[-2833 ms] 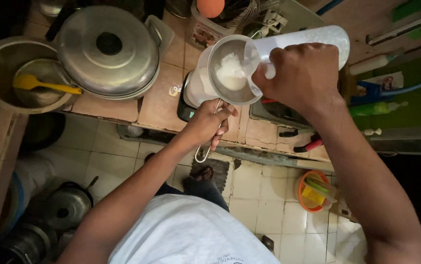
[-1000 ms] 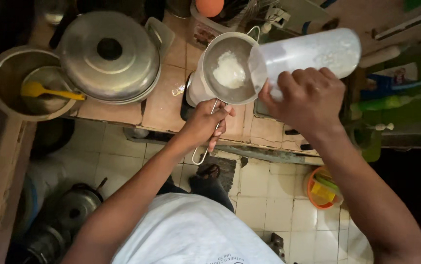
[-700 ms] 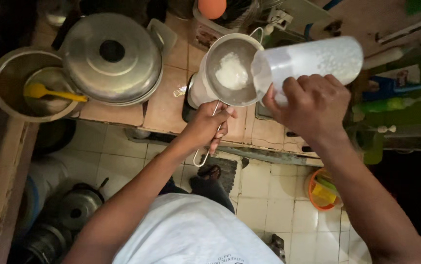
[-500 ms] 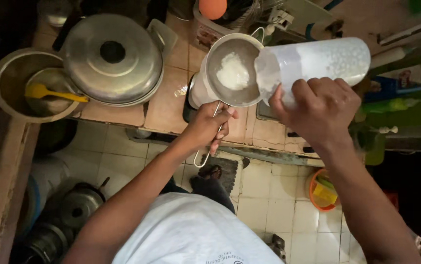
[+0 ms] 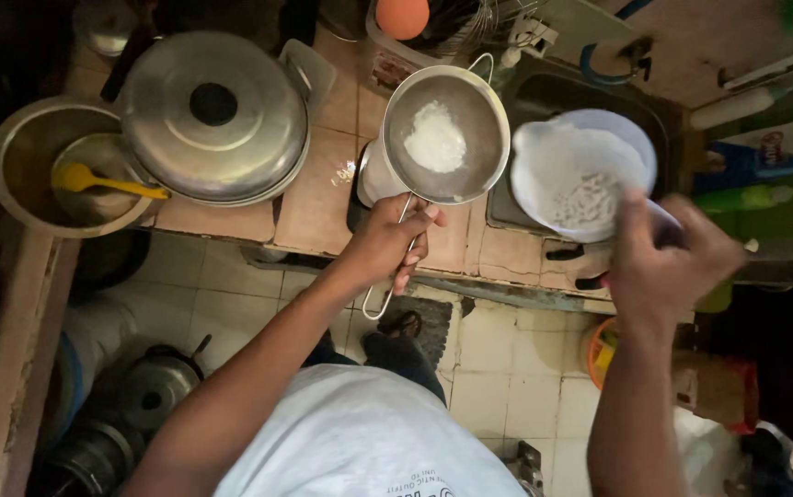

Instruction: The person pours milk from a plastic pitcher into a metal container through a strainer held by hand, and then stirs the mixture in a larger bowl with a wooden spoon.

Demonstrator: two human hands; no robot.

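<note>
Both hands grip: left hand (image 5: 385, 245) strainer (image 5: 445, 134), right hand (image 5: 668, 260) jug (image 5: 580, 175).

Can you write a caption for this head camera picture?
Left hand holds a sieve of white powder; right hand holds a white jug.

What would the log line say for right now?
left hand: grips sieve handle | right hand: holds white tub upright | sieve: white powder inside

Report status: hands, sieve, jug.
Left hand grips the metal sieve handle; white powder heap inside. Right hand holds the white plastic jug upright beside the sieve, apart from it. Lidded pot sits clear, further left.
</note>
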